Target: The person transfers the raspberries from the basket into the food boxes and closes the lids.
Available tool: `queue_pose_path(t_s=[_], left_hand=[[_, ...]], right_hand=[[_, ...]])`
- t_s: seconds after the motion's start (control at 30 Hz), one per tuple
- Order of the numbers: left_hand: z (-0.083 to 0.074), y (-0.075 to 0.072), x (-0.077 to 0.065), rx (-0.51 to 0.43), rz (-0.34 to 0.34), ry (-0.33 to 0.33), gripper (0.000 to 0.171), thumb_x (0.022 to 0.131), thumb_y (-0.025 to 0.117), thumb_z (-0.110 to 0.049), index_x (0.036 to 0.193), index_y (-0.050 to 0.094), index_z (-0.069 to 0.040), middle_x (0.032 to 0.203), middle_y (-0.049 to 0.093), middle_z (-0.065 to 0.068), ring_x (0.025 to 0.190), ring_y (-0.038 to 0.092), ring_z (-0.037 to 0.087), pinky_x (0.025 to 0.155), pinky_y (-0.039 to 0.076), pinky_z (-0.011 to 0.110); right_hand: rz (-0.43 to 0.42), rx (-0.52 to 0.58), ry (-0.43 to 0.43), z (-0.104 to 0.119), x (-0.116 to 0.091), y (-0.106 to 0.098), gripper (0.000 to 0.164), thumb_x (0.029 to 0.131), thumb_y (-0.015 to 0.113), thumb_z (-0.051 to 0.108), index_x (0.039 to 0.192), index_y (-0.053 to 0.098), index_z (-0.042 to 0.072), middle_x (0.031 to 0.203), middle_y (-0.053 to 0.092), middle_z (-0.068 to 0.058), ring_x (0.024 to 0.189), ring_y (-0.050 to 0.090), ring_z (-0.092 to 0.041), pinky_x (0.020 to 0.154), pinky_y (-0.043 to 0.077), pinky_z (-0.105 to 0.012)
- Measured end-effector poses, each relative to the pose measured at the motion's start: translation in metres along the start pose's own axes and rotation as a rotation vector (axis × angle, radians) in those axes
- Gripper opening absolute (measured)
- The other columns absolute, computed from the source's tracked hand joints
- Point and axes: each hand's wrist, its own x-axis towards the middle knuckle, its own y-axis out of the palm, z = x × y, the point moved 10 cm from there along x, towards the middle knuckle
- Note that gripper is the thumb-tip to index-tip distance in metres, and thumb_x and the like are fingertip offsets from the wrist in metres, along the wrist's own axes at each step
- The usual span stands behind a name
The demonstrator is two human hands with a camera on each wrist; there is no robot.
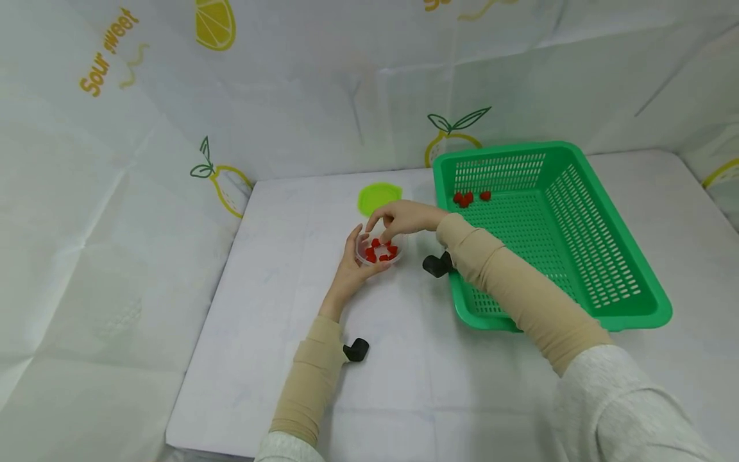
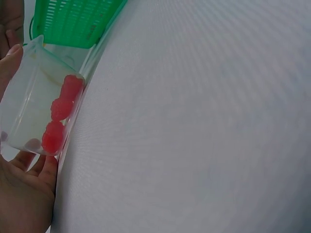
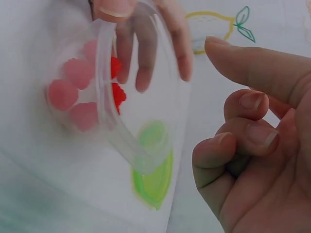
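On the white desk (image 1: 248,333), a green basket (image 1: 519,218) sits just right of the right hand (image 1: 404,217). The left hand (image 1: 349,269) grips a clear container (image 2: 41,97); the right hovers over it, fingers loosely bent. Just beyond lies a lime-green lid (image 1: 378,196), while red berries (image 1: 371,255) rest beneath the right hand, inside the container.

Berries (image 1: 371,255) in cup (image 2: 36,104); lid (image 1: 378,197) behind cup; basket (image 1: 622,221) right, more berries (image 1: 464,200) in its far-left corner.

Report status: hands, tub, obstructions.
Left hand holds clear tub. Right hand at its rim, looks empty. Red berries inside. No obstruction seen.
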Motion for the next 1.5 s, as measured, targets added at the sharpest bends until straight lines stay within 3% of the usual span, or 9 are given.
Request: queue_pose_path(t_s=[0.37,0.53,0.73,0.87,1.1,1.23,1.4,1.5], left_hand=[[-0.001,0.001,0.002,0.033,-0.007,0.024,0.095,0.080,0.072,-0.022,0.150,0.008,-0.020,0.152,0.025,0.010,0.142,0.024,0.025,0.114,0.027,0.048],[0.012,-0.001,0.010,0.015,-0.029,0.022,0.096,0.077,0.075,-0.023,0.149,0.012,-0.027,0.150,0.029,0.002,0.140,0.027,0.021,0.114,0.028,0.046],[0.026,-0.005,0.015,0.031,-0.074,0.030,0.094,0.075,0.077,-0.026,0.146,0.016,-0.036,0.145,0.033,-0.007,0.138,0.030,0.015,0.114,0.028,0.044],[0.026,-0.005,0.015,0.040,-0.076,0.030,0.095,0.075,0.078,-0.027,0.145,0.016,-0.036,0.145,0.033,-0.008,0.138,0.030,0.015,0.114,0.028,0.044],[0.012,-0.002,0.007,0.020,-0.031,-0.001,0.095,0.077,0.076,-0.023,0.148,0.013,-0.029,0.150,0.029,0.000,0.140,0.027,0.019,0.115,0.027,0.045],[0.004,-0.001,0.002,0.033,-0.017,0.005,0.095,0.078,0.075,-0.023,0.149,0.011,-0.025,0.151,0.027,0.004,0.141,0.026,0.022,0.115,0.027,0.045],[0.002,0.000,0.001,0.040,-0.016,0.019,0.094,0.079,0.074,-0.023,0.149,0.010,-0.023,0.151,0.026,0.006,0.141,0.025,0.024,0.114,0.027,0.046],[0.001,0.000,0.001,0.049,-0.020,0.030,0.094,0.079,0.074,-0.023,0.149,0.011,-0.023,0.151,0.027,0.007,0.141,0.026,0.024,0.114,0.027,0.047]], right_hand=[[-0.137,0.143,-0.020,-0.010,-0.034,-0.047,0.028,0.087,0.065,0.024,0.114,0.062,0.024,0.065,0.037,-0.001,0.058,0.034,-0.016,0.056,0.032,-0.027],[-0.215,0.271,-0.004,-0.034,-0.050,-0.069,0.031,0.087,0.066,0.027,0.117,0.061,0.022,0.066,0.039,-0.001,0.062,0.036,-0.016,0.060,0.035,-0.027],[-0.279,0.361,0.010,-0.068,-0.063,-0.082,0.035,0.087,0.064,0.030,0.121,0.057,0.019,0.064,0.039,0.001,0.054,0.030,-0.017,0.052,0.031,-0.029],[-0.306,0.462,-0.004,-0.087,-0.070,-0.086,0.035,0.088,0.064,0.024,0.122,0.056,0.015,0.060,0.040,0.002,0.052,0.027,-0.018,0.055,0.033,-0.031],[-0.384,0.619,0.013,-0.112,-0.079,-0.093,0.041,0.089,0.063,0.019,0.126,0.053,0.007,0.064,0.042,0.002,0.062,0.037,-0.017,0.066,0.043,-0.031],[-0.443,0.603,0.087,-0.130,-0.083,-0.094,0.042,0.089,0.062,0.022,0.127,0.051,0.008,0.071,0.047,0.004,0.068,0.047,-0.010,0.077,0.047,-0.031],[-0.499,0.464,0.181,-0.151,-0.086,-0.095,0.042,0.091,0.060,0.025,0.129,0.051,0.009,0.063,0.039,0.007,0.056,0.029,-0.011,0.070,0.037,-0.039],[-0.518,0.398,0.209,-0.160,-0.086,-0.095,0.042,0.092,0.059,0.024,0.130,0.051,0.009,0.060,0.039,0.007,0.055,0.029,-0.012,0.067,0.036,-0.040]])
